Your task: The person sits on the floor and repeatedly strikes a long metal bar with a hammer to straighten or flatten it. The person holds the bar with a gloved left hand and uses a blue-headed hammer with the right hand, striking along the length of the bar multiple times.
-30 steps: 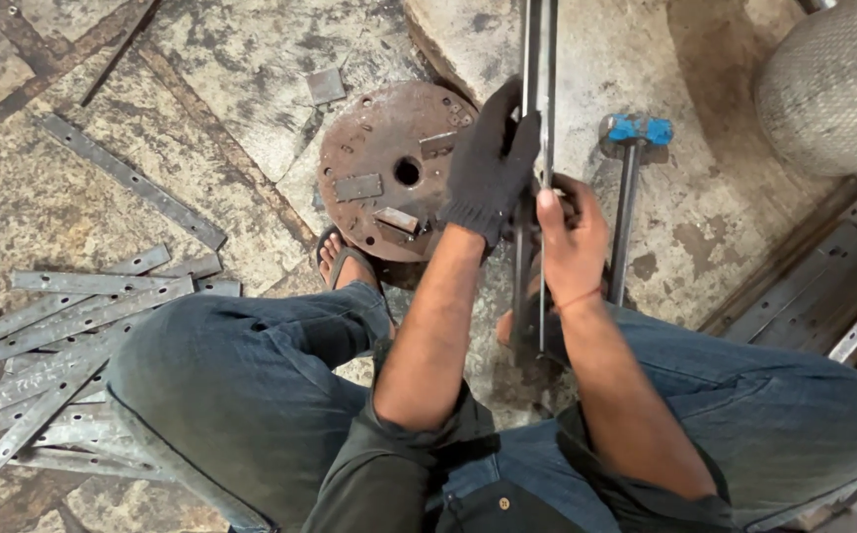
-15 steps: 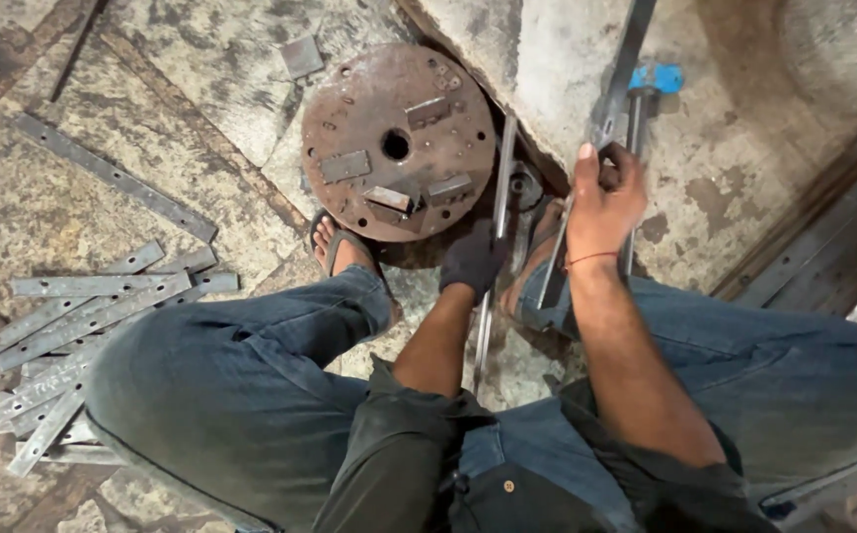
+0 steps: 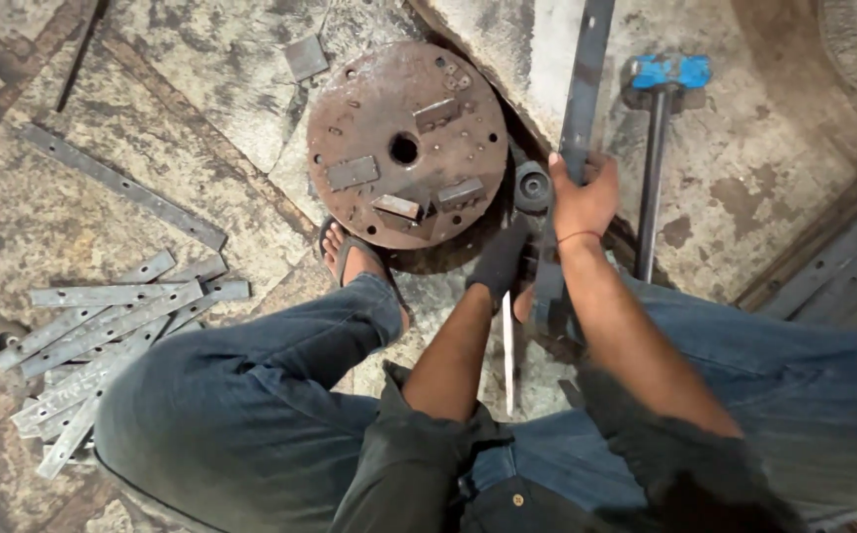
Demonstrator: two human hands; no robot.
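Observation:
My right hand point(image 3: 583, 197), bare with a red thread at the wrist, grips a long flat steel bar point(image 3: 583, 89) that runs from the top edge down between my knees. My left hand point(image 3: 501, 265), in a dark glove, is closed low on a second, narrower metal strip point(image 3: 508, 355) just below a small black roller point(image 3: 532, 186). A rusty round steel plate point(image 3: 406, 143) with small blocks fixed on it lies on the floor just left of both hands. My sandalled left foot point(image 3: 345, 255) rests against its near edge.
A blue-headed hammer point(image 3: 658, 138) lies on the concrete to the right of the bar. A pile of several flat perforated steel strips point(image 3: 103, 331) sits at the left, with one long strip point(image 3: 120, 186) lying apart. A small square plate point(image 3: 305, 57) lies at the top.
Both hands have come down from high on the upright bars. The gloved left hand dropped to the narrow strip near the floor; the right hand lowered its bar beside the roller.

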